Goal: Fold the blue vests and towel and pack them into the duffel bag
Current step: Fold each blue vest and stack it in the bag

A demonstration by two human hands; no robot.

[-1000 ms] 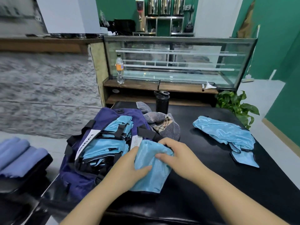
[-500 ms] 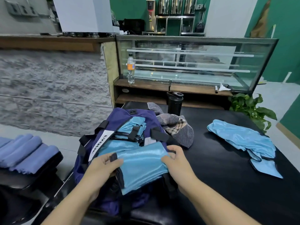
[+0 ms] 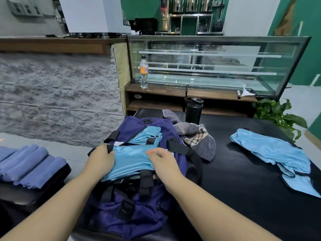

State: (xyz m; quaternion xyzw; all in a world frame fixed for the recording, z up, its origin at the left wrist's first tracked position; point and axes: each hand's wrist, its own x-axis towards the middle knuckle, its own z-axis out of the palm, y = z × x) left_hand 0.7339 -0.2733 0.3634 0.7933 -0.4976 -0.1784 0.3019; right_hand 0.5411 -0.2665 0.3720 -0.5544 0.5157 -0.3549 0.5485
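Here the fingers (image 3: 111, 153) of the left hand (image 3: 101, 160) curl round the left edge of the folded vest (image 3: 132, 160), gripping it, while the right hand (image 3: 164, 162) rests on its right edge with fingers loosely bent, seemingly pinning rather than clasping. The vest lies across the open mouth of the purple duffel bag (image 3: 132, 216), on top of another folded blue vest (image 3: 147, 136) already inside. The risk, as I judge it, is that the slick fabric slides or springs open as it is pushed down, or snags on the black straps (image 3: 146, 181) that cross the opening. The vest looks glossy, thin and light blue, folded into a flat rectangle. Well apart on the black bench (image 3: 243, 188) an unfolded vest (image 3: 271, 150) lies crumpled, and a striped towel (image 3: 196, 136) sits just beside the bag.
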